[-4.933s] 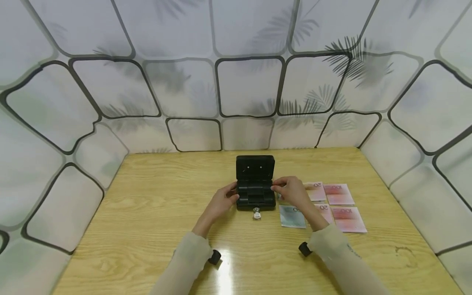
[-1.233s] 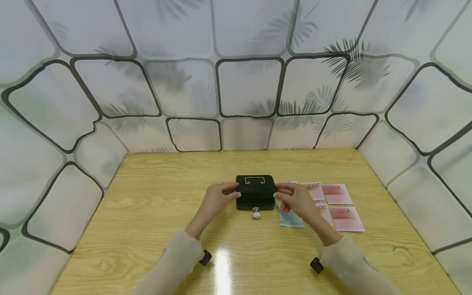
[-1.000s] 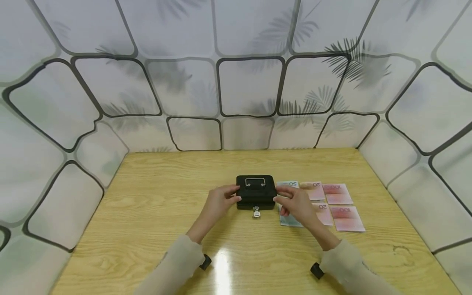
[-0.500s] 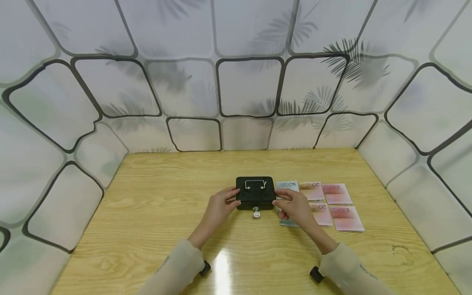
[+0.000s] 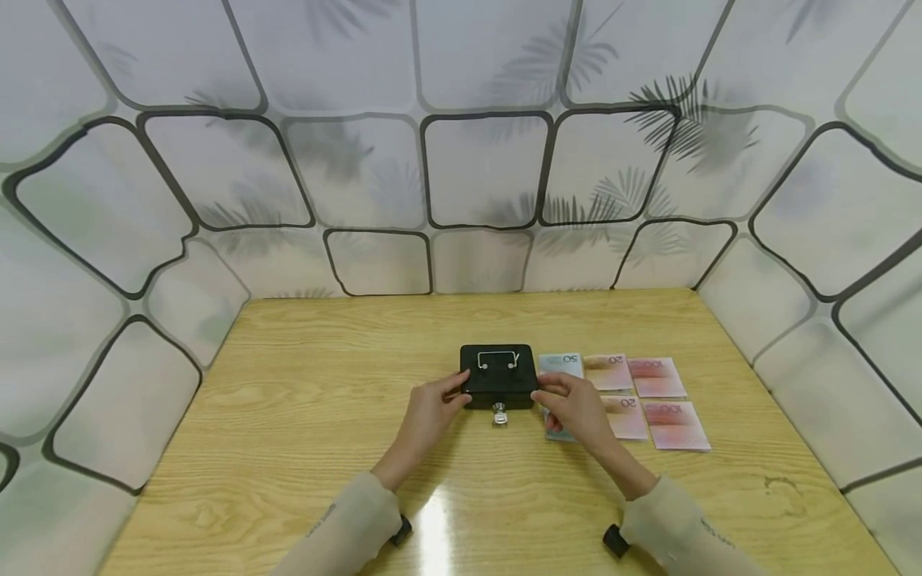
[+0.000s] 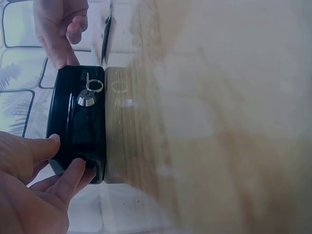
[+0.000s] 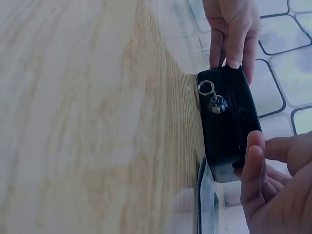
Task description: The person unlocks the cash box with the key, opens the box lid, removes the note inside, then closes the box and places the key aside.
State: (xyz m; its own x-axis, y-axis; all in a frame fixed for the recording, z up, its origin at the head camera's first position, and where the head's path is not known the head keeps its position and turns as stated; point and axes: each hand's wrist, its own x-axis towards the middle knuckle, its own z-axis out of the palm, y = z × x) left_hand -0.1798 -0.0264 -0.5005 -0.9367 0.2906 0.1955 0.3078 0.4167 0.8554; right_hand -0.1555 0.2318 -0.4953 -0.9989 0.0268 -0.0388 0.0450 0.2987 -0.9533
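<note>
A small black cash box (image 5: 497, 386) sits on the wooden table with its lid down and its wire handle lying on top. A key with a ring (image 6: 87, 98) stands in the lock on its front. My left hand (image 5: 426, 414) holds the box's left side, thumb near the front edge. On the opposite side my right hand (image 5: 582, 410) holds the right end between thumb and fingers. The right wrist view also has the box (image 7: 229, 122) between both hands. The inside of the box is hidden.
Right of the box lie several banknotes in two rows: a green 50 (image 5: 560, 363), pinkish 20s (image 5: 607, 371) and red 100s (image 5: 675, 426). My right hand partly covers a green note in the front row. A patterned cloth wall (image 5: 483, 260) borders the table (image 5: 302, 384).
The lid stood upright about five seconds ago, showing the compartments; it has since come down. Both hands have lowered slightly with it, staying on the two sides.
</note>
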